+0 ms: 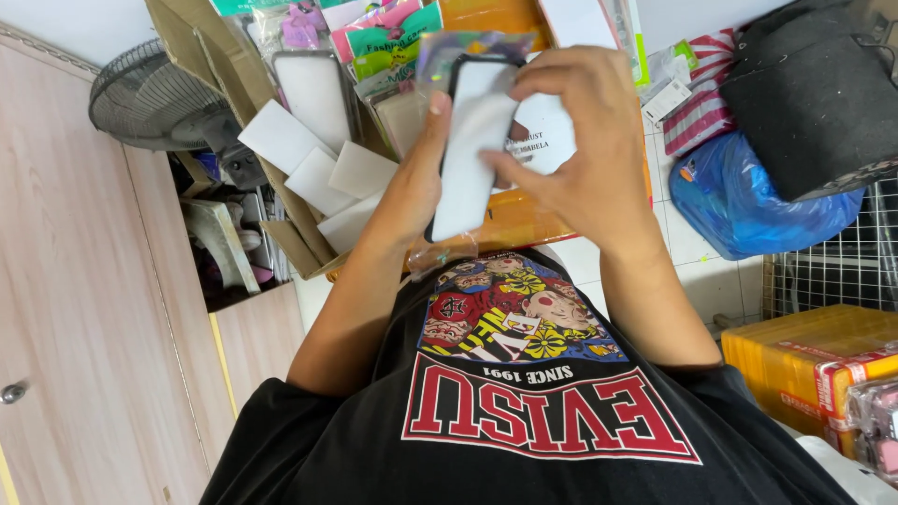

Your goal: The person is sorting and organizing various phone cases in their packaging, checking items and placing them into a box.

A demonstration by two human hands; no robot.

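A phone case (472,150) with a black rim and a white insert stands upright in front of my chest, held by both hands. My left hand (416,182) grips its left edge, thumb laid along the rim. My right hand (585,140) covers its upper right side, fingers curled over the top corner. A crumpled clear plastic sleeve (440,252) hangs below the case, by my left wrist. My black shirt (524,411) with a coloured print fills the bottom of the view.
An open cardboard box (290,234) behind the case holds white foam pieces (313,173) and several packaged accessories (388,37). A fan (154,98) and a wooden door (65,281) are at the left. At the right are a blue bag (748,206), a black bag (804,93), a wire grid (842,266) and a yellow wrapped parcel (795,360).
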